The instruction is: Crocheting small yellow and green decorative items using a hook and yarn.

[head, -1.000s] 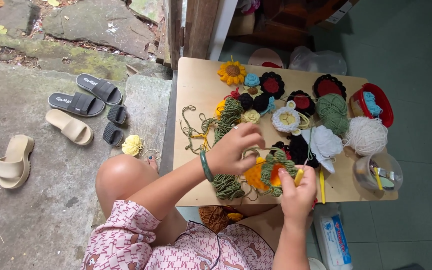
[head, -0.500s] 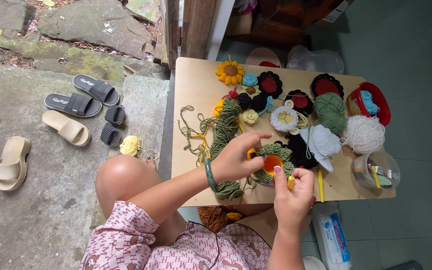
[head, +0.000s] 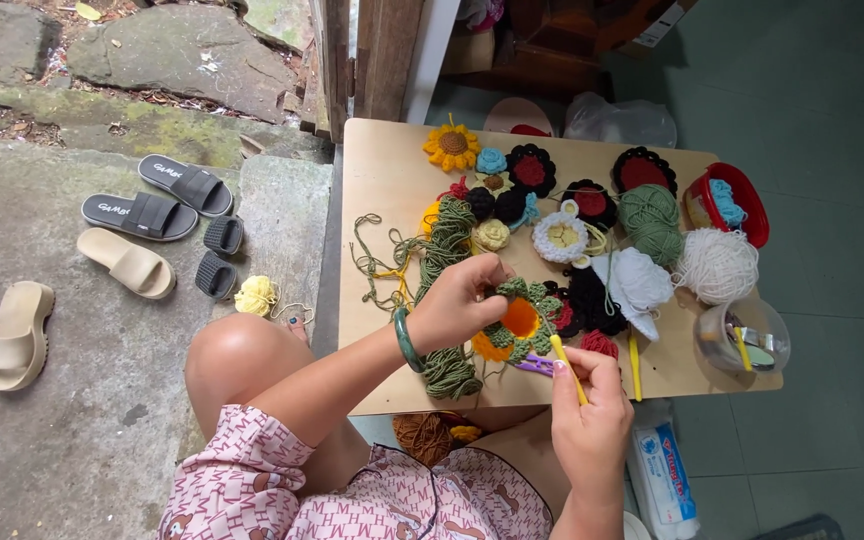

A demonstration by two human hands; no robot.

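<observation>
Fingers of the left hand [head: 457,305] curl closed around the edge of a crocheted flower [head: 517,325], pinching its green outer petals; the fingertips are hidden behind the yarn. The right hand [head: 592,420] is closed in a pen-like grip on a yellow crochet hook [head: 567,365], whose tip disappears into the flower. That flower, orange at the centre with a ruffled green border, sits over the near middle of a small pale wooden table [head: 382,160], just beside a long hank of green yarn [head: 447,300]. Something purple [head: 534,366] peeks out under the flower; I cannot tell what it is.

Soft, nubbly finished pieces crowd the table's far and right parts: a yellow sunflower [head: 452,148], dark round flowers with red centres, a cream rosette. A green yarn ball [head: 652,215] and a white yarn ball [head: 717,265] lie near each other. A red bowl [head: 742,205] and a clear plastic jar [head: 747,340] sit at the right edge, the jar overhanging slightly. Loose olive thread tangles on the bare left part of the tabletop, the only open surface.

A jade-green bangle [head: 407,340] circles the left wrist. The person's knee [head: 242,355] presses close to the table's left edge; patterned pink clothing is cut off at the bottom. On rough concrete to the left lie black and beige sandals [head: 142,215] and a small yellow yarn ball [head: 255,296].
</observation>
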